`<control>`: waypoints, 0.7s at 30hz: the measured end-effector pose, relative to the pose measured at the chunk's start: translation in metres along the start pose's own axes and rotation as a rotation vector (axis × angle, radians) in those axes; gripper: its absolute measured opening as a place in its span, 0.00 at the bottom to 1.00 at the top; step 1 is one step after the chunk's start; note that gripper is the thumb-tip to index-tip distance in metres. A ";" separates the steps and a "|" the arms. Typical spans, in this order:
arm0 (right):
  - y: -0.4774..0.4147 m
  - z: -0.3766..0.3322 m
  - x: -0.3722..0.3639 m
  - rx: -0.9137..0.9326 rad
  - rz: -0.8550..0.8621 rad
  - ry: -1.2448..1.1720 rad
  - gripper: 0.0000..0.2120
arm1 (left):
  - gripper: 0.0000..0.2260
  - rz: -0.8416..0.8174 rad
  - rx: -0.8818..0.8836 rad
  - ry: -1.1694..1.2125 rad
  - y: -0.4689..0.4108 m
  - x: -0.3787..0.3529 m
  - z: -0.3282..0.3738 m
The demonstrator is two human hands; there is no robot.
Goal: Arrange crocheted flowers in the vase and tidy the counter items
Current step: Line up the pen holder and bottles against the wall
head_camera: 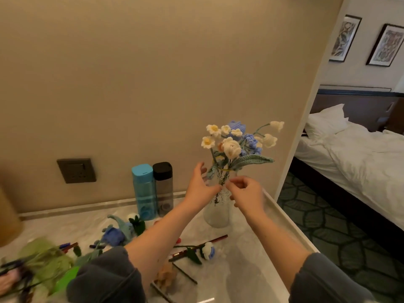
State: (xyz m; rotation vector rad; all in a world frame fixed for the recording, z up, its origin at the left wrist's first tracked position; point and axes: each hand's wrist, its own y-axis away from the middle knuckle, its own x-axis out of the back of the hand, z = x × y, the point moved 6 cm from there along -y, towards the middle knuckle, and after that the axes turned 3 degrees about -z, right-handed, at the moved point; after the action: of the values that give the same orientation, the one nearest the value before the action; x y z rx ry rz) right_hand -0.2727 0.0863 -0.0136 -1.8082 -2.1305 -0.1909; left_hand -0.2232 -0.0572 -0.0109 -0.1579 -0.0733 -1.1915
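A frosted glass vase [216, 215] stands on the marble counter [251, 259] near its right edge. It holds a bunch of crocheted flowers [231, 145] in white, cream and blue with green leaves. My left hand [200, 186] is at the vase neck, fingers spread against the stems. My right hand [244, 191] pinches at the stems near the vase mouth, thumb and finger together. Whether it grips a stem is hard to tell. Loose crocheted flowers lie on the counter: a white-and-blue one [207, 250] and a blue one [113, 236].
A blue bottle [144, 191] and a black-capped bottle [164, 189] stand against the wall. Pencils [196, 246], green yarn [43, 259] and scraps litter the counter's left. A wall socket [76, 170] is behind. A bed [354, 154] lies beyond the counter's right edge.
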 end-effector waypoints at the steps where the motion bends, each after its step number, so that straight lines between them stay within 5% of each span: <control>1: 0.006 -0.001 -0.004 -0.003 -0.029 -0.019 0.04 | 0.39 0.016 0.017 0.021 0.008 0.004 -0.002; 10: 0.061 -0.017 -0.057 0.030 -0.303 -0.119 0.05 | 0.17 0.255 0.018 -0.112 0.085 0.070 -0.009; 21: 0.090 -0.046 -0.123 0.086 -0.498 -0.110 0.09 | 0.13 0.493 0.116 -0.117 0.144 0.160 -0.024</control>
State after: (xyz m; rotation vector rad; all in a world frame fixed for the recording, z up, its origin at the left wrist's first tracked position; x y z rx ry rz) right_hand -0.1604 -0.0259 -0.0230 -1.2381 -2.5906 -0.1172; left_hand -0.0312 -0.1560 -0.0246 -0.1332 -0.1940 -0.6834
